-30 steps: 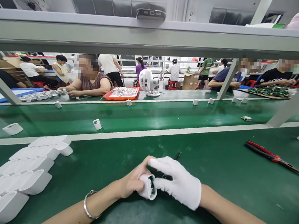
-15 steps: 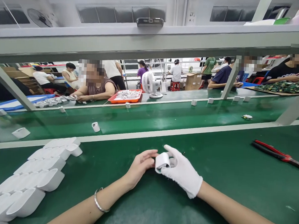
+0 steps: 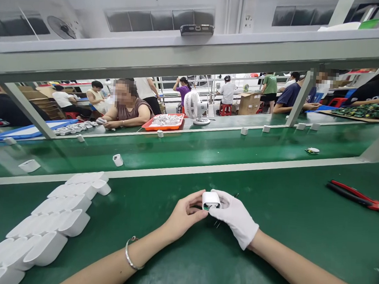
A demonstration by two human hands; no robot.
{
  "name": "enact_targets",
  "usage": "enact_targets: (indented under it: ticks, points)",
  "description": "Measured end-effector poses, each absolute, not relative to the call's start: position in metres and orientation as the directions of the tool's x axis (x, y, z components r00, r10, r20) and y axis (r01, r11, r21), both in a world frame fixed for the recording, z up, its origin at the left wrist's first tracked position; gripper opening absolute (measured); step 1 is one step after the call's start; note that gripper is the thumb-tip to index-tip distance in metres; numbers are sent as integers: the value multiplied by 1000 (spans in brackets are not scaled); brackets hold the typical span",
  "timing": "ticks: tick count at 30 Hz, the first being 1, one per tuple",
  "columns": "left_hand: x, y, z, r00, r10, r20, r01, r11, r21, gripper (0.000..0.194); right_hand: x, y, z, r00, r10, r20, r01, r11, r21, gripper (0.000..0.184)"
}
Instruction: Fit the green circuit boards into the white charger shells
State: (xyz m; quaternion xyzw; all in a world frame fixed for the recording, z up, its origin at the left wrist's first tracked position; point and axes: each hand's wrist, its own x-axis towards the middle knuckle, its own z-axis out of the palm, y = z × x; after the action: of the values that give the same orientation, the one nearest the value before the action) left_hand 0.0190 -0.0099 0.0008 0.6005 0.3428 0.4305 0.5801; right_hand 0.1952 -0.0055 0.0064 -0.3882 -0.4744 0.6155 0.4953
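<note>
Both my hands hold one small white plastic housing (image 3: 211, 197) in front of me, just over the green work surface. Its open end faces me, and a bit of green circuit board and pale parts show inside. My left hand (image 3: 186, 211), bare with a silver bracelet at the wrist, grips the left side between thumb and fingers. My right hand (image 3: 235, 214), in a white glove, is closed on the right side. Thin dark, wire-like bits (image 3: 217, 223) show by the glove; what they belong to is unclear.
Rows of white housings (image 3: 52, 219) stand at the left. Red-and-black pliers (image 3: 355, 195) lie at the right. Beyond a pale strip, a green belt (image 3: 189, 148) carries scattered white housings and a small board (image 3: 312, 151). Opposite are a fan (image 3: 194, 106), an orange tray (image 3: 163, 126) and several people.
The housing has turned so its open end faces me more squarely. My left fingers have closed further along its side. The whole view has shifted slightly.
</note>
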Motion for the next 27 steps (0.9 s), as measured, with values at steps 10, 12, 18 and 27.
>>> enact_targets:
  ticks: [10,12,18,27]
  points:
    - [21,-9,10,354,930,96,-97,-66,993,47,205,-7,22,-279,935,219,219,284,-934,64]
    - [20,-5,7,283,957,69,-108,-40,993,46,207,-7,24,-342,840,422,429,539,-725,67]
    - [14,4,9,303,952,35,94,-66,993,55,201,30,20,-513,665,543,474,747,-466,30]
    - [-99,35,79,-419,900,121,908,413,71,53,266,169,9,164,920,356,891,16,-453,36]
